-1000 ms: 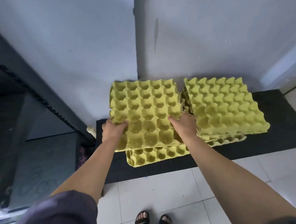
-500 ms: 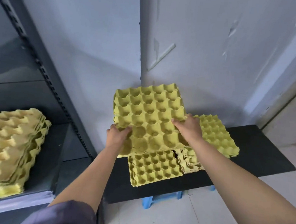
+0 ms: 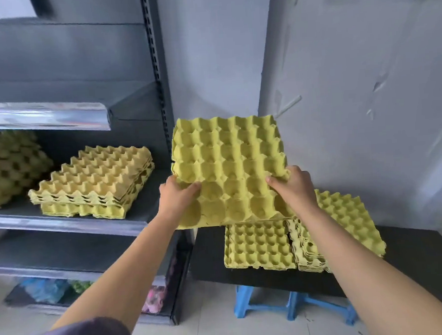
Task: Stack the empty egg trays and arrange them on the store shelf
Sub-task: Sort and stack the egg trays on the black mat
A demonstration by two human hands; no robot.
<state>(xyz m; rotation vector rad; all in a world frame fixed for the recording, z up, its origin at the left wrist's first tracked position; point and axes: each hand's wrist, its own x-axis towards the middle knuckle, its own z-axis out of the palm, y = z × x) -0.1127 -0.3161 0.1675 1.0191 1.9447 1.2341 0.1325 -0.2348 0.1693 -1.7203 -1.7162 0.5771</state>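
Note:
I hold a yellow egg tray stack [image 3: 228, 164] in the air in front of the wall. My left hand [image 3: 176, 197] grips its near left edge and my right hand [image 3: 292, 189] grips its near right edge. Below it, two more tray piles lie on a black board [image 3: 414, 259]: a low pile [image 3: 258, 245] and a taller pile [image 3: 347, 219] to its right. On the dark store shelf [image 3: 70, 223] to the left sits a stack of trays [image 3: 94, 180], with another stack [image 3: 7, 165] at the far left.
A slotted shelf upright [image 3: 156, 54] stands between the shelf and the grey wall. An upper shelf with a shiny edge [image 3: 43, 116] hangs over the trays. A blue stool [image 3: 293, 302] carries the black board. Coloured bags [image 3: 46, 289] lie on the bottom shelf.
Both hands have lifted the tray stack up off the pile on the board. My view has turned left and up, bringing the shelf and its stacks into sight.

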